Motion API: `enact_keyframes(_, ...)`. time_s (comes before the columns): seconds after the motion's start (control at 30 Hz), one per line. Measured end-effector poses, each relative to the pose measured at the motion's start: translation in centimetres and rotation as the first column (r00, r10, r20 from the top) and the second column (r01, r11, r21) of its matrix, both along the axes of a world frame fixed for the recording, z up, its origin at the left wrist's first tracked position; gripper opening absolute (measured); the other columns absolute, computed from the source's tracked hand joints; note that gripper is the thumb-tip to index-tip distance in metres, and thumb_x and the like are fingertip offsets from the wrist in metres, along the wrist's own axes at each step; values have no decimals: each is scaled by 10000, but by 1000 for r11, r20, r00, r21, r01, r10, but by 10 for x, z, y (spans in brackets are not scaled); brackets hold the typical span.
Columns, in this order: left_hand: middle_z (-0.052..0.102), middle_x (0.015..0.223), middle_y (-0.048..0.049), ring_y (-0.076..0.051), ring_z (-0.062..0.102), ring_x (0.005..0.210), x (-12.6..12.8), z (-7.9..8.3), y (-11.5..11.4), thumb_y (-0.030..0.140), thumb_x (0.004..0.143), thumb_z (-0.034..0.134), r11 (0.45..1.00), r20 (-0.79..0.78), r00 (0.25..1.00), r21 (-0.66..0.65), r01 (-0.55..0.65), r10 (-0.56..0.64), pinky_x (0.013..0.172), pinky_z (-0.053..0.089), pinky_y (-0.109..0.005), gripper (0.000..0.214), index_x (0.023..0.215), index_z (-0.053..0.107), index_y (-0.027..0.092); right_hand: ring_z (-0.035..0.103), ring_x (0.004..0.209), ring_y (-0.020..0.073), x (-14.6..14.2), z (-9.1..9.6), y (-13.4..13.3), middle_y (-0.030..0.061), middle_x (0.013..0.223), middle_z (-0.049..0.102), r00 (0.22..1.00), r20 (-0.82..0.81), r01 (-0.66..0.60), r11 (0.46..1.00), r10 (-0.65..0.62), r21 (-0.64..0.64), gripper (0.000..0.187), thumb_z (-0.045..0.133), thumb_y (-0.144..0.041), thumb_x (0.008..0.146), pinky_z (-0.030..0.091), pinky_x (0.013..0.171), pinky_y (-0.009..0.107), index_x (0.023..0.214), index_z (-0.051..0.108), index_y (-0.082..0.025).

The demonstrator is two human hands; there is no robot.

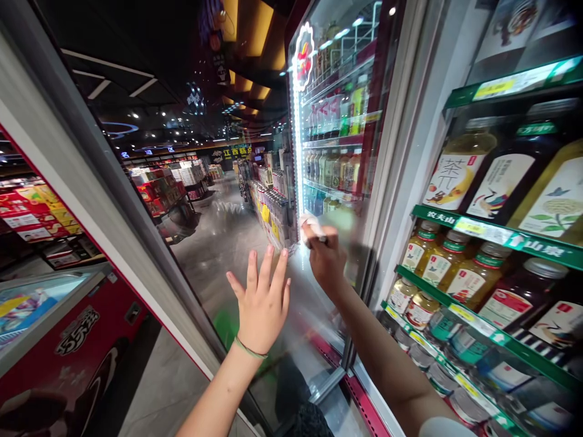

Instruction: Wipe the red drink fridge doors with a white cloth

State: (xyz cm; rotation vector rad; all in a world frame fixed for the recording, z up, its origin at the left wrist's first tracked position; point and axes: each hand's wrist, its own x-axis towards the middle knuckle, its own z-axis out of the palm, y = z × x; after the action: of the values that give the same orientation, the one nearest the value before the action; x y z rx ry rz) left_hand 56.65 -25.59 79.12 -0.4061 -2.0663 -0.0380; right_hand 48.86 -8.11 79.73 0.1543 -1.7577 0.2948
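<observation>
I stand at an open drinks cooler. My left hand (262,297) is flat against the swung-out glass door (218,243), fingers spread, a green band on the wrist. My right hand (324,255) is closed on a small white cloth or wipe (310,227) and presses it to the same glass near the door's lit edge. Both hands touch the pane. The door is see-through and shows the shop aisle behind it.
Cooler shelves (478,233) at right hold several bottled teas and juices behind green price strips. A red chest freezer (59,340) stands at lower left. Beyond the glass lie a shiny aisle floor, stocked shelves (273,212) and another lit cooler (337,121).
</observation>
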Motion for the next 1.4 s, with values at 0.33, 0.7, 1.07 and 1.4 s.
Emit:
enact_keyframes(0.33,381,1647,-78,-314,149,1607,-4,-3,2,357,964,635,1000,-20,1000,13,-13,13,1263,-171,-593,739,1615,286,320,584,747,122,-1,-5,1,46,1005,608,1000,1,2,1000,-2,-31,479,487,-55,918,380,624,219,1248,727,-305)
enact_keyframes(0.7,404,1633,-90,-306,87,1616,-8,-5,3,353,942,667,1000,-38,999,3,-17,18,1256,-196,-593,761,1613,311,308,565,712,127,-12,-7,17,74,1052,602,998,48,54,987,-47,-152,502,469,-65,927,377,587,224,1314,700,-286)
enact_keyframes(1.07,371,1650,-121,-329,100,1613,-6,3,19,368,964,631,998,-44,999,57,17,-14,1231,-198,-644,736,1618,301,287,621,819,188,-29,-6,45,123,1095,632,991,111,100,958,-72,-268,577,409,-75,920,463,649,257,1423,637,-241)
enact_keyframes(1.4,392,1640,-77,-294,273,1576,-29,23,58,296,995,559,987,17,990,-73,141,-140,1262,-171,-602,646,1604,345,275,654,856,202,-39,1,63,157,1215,623,991,135,46,940,0,-339,616,385,-73,880,531,711,290,1434,627,-193)
